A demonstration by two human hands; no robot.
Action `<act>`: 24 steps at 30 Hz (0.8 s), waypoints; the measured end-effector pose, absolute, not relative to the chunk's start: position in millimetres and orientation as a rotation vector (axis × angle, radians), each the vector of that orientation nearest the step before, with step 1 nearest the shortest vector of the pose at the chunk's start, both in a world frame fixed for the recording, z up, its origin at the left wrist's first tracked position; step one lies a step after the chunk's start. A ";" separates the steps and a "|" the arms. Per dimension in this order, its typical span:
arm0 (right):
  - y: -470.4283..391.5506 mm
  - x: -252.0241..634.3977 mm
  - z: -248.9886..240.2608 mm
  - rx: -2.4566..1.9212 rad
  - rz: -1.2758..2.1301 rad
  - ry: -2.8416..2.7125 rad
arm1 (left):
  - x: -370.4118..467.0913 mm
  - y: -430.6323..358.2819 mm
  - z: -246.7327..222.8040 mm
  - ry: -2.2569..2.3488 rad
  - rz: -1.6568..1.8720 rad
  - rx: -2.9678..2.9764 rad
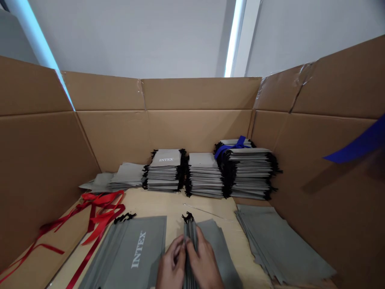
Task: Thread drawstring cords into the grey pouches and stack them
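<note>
At the front centre, a bundle of grey drawstring bags (190, 230) stands on edge, with black cord ends showing at its top. My right hand (207, 263) wraps the bundle's right side, its thumb across the near face. From the left, my left hand (171, 265) is closed with thumb and fingertips pinched on the bundle's edge. Left of my hands lies a fanned row of grey bags (141, 245) printed INTEX, black cords at its upper left corner. Beside my right hand, flat grey bags (219, 245) lie partly under it.
Cardboard walls (198, 128) enclose the work surface. Along the back stand tall bag stacks (164, 172), one tied with blue ribbon (230, 148). Red ribbons (104, 212) trail down the left. More grey pieces (279, 241) lie at right; a blue strip (357, 142) hangs by the right wall.
</note>
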State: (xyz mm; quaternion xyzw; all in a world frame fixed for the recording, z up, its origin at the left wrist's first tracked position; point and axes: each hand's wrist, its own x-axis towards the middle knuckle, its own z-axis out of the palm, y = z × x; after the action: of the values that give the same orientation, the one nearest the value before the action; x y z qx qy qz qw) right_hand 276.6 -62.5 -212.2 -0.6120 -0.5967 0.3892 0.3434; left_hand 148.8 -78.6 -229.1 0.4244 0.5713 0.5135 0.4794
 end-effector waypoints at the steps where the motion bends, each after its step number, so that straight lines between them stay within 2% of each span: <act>1: -62.8 276.5 -213.2 -1.601 1.019 -1.526 | 149.5 -80.6 -226.9 1.405 1.248 1.025; 6: -64.4 279.8 -216.4 -1.545 1.029 -1.494 | 151.8 -89.4 -225.5 1.489 1.249 0.817; 11: -64.1 280.1 -220.8 -1.571 1.033 -1.453 | 150.9 -89.9 -244.5 1.166 1.289 0.429; 18: -64.2 283.6 -231.6 -1.598 0.976 -1.459 | 151.8 -97.1 -238.0 0.963 1.224 0.434; 21: -63.4 286.5 -234.7 -1.602 0.957 -1.453 | 126.7 -99.5 -220.0 1.136 1.215 0.717; 24: -63.1 287.6 -237.5 -1.589 0.979 -1.445 | 71.8 -100.0 -202.2 1.702 1.243 1.192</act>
State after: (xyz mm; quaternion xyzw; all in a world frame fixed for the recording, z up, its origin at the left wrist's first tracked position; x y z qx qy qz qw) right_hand 287.6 -63.1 -237.5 -0.6226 -0.5661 0.3833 0.3806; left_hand 71.8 -100.0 -202.2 0.4605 0.6579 0.4805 0.3524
